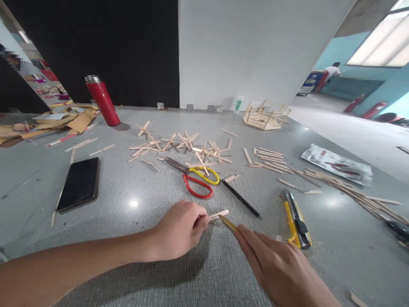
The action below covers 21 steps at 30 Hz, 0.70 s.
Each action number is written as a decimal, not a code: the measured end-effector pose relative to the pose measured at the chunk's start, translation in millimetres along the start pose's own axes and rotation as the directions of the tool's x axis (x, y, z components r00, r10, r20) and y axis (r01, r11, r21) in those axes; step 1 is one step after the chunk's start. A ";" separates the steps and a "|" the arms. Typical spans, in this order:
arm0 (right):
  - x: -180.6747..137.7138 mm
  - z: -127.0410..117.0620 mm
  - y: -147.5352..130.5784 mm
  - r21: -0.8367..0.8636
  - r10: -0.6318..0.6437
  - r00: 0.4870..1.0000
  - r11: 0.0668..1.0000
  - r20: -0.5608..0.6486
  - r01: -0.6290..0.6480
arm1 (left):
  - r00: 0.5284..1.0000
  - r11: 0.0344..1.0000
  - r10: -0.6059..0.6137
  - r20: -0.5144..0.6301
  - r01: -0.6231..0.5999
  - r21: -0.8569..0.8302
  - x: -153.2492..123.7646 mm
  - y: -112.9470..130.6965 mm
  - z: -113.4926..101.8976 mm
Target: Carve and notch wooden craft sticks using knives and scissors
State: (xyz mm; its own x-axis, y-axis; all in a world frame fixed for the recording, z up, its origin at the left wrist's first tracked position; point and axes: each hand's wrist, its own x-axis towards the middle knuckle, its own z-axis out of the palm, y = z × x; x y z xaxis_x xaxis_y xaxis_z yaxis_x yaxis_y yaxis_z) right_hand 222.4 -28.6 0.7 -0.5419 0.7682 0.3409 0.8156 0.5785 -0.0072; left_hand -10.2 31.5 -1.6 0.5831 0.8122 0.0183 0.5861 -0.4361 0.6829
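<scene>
My left hand [180, 230] pinches a short wooden craft stick [221, 213], whose rounded end points right. Held in my right hand [281, 266] is a slim, flat, gold-coloured tool [229, 223]; its tip meets the stick's lower edge, and the rest of it is hidden by my fingers. Just beyond my left hand lie scissors [200, 194] with one red and one yellow handle, blades apart. A black pencil-like rod [241, 198] rests beside them. To the right of my right hand is a yellow and black utility knife [296, 219].
Cut craft sticks [188, 143] lie scattered across the grey table [134, 183], with longer strips [345, 187] at right. A small wooden frame [266, 115], glue stick [238, 104], white packet [337, 165], phone [79, 184], red flask [102, 101] and cardboard scraps [81, 121] surround them.
</scene>
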 end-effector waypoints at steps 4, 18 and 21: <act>1.3 -0.2 -1.5 -0.005 -0.037 0.999 0.999 -0.015 0.037 | 1.000 1.000 0.009 -0.011 -0.009 0.000 0.9 -2.8 1.3; -1.7 -7.1 -4.9 -0.082 -0.181 0.983 0.980 0.003 0.181 | 1.000 1.000 0.013 -0.023 -0.013 -0.014 1.6 -8.1 6.4; 3.3 -10.2 -5.3 0.041 -0.023 1.000 0.999 0.018 0.022 | 1.000 1.000 0.005 -0.027 -0.005 -0.005 1.8 -6.3 6.0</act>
State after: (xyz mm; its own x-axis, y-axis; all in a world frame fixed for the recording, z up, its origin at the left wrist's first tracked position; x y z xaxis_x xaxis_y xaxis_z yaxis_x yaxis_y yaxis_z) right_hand 218.4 -32.0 11.5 -0.5640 0.7594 0.3243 0.7945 0.6061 -0.0378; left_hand -9.5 33.4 -10.2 0.5704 0.8203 0.0412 0.5803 -0.4380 0.6866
